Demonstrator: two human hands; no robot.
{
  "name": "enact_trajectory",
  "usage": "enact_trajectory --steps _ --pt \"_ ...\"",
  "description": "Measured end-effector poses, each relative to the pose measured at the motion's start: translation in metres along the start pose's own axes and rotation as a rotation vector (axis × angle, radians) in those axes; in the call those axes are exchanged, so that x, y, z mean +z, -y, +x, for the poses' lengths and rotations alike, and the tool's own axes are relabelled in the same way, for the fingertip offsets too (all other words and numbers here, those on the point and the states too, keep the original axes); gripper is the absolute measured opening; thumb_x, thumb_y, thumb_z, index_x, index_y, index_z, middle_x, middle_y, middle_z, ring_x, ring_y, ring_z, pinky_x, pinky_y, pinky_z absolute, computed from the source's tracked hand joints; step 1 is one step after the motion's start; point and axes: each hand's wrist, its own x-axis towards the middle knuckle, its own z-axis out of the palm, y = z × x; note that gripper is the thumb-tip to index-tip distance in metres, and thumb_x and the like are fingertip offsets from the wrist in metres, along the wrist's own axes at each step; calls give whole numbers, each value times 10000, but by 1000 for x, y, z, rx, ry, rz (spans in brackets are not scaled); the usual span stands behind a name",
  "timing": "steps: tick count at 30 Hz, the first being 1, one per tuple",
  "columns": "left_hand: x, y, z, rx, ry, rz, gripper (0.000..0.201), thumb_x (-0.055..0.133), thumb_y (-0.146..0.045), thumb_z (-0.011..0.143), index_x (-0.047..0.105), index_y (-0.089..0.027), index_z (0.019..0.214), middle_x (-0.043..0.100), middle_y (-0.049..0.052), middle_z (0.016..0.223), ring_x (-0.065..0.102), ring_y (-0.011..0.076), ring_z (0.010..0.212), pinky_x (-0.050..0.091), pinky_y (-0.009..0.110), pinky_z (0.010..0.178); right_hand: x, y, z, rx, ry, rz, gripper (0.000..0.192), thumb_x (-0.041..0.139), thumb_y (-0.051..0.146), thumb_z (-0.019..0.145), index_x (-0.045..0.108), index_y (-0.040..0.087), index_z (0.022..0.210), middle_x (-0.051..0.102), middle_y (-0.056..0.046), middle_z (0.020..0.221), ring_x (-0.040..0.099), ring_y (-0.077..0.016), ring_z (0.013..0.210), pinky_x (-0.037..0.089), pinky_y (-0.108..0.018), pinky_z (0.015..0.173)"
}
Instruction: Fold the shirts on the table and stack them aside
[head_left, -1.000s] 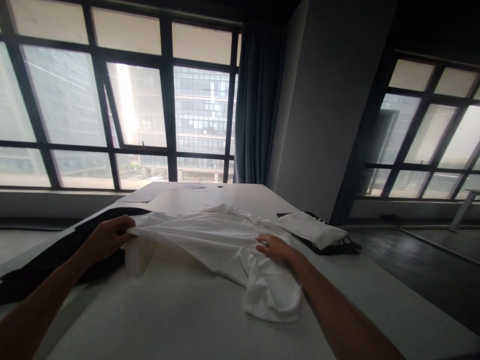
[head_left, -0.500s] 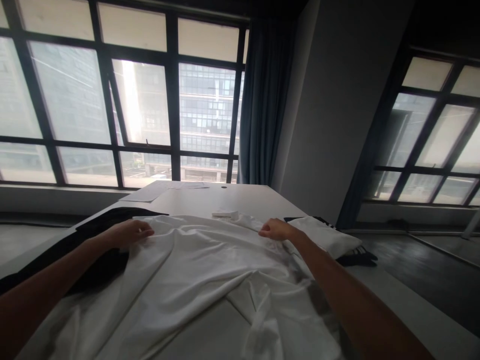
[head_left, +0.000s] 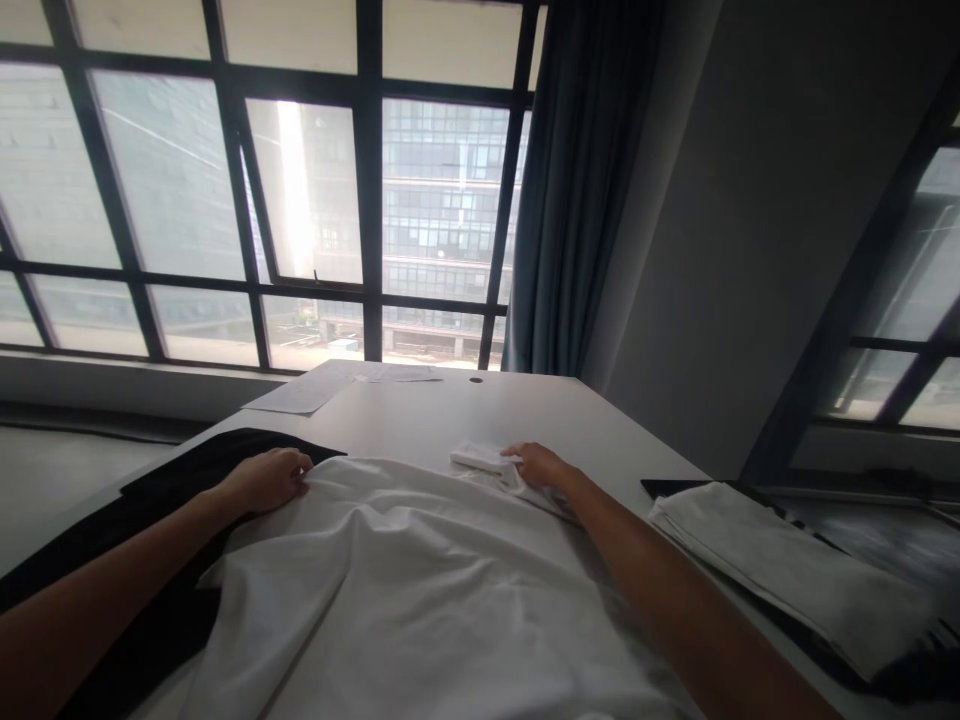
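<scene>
White shirt (head_left: 420, 580), one, spread and creased over the near part of a white worktop (head_left: 420, 410), its lower portion running out of view at the bottom. Left hand (head_left: 274, 480): forearm entering from lower left, palm down, fingers curled and pinched on the shirt's upper left edge. Right hand (head_left: 541, 466): forearm entering from lower right, wrist low, fingers pointing left, touching a bunched fold at the shirt's far side; whether they grip it cannot be told. The shirt lies between and in front of both hands. Worktop surface shows beyond the fold to the far edge, with paper sheets (head_left: 300, 390) at far left; the right edge slants nearer. Black garment (head_left: 150, 640), beneath the left forearm. Folded white garment (head_left: 787, 570), lying on dark cloth, right of the right forearm and apart from it.
</scene>
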Motion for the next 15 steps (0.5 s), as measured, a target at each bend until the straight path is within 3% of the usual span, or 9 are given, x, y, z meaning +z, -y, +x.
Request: enact_trajectory --steps 4,6,8,12,15 --pt "-27 24 17 61 87 -160 317 588 -399 665 748 -206 859 742 22 824 657 234 795 482 280 701 15 -13 21 -150 160 77 665 631 184 740 530 308 1385 583 -4 1373 514 -208 1285 349 -275 1100" --pt "-40 37 31 41 181 -224 301 608 -402 647 749 -183 797 733 14 760 652 233 765 484 271 683 19 -27 32 -71 213 69 671 656 277 759 499 284 1412 489 -11 1462 443 -220 1348 298 -289 1139" --pt "-47 43 46 -35 204 -155 267 628 -377 643 753 -179 772 736 17 751 656 236 764 490 272 683 20 -41 41 95 203 14 642 591 356 839 446 219 1450 379 -39 1535 350 -223 1407 253 -310 1164" --pt "-34 19 63 -202 -50 144 371 545 -254 750 735 -128 1043 702 154 1128 596 358 1077 455 450 882 21 -53 48 380 83 -88 582 265 398 995 301 131 1510 220 -143 1591 211 -302 1457 194 -548 1151" --pt "-9 -15 59 -134 -177 232 439 461 -262 845 653 -137 1219 611 194 1291 525 369 1204 402 521 957 23 -48 38 415 -60 -197 548 238 402 1001 333 184 1496 281 -140 1572 230 -311 1446 167 -579 1136"
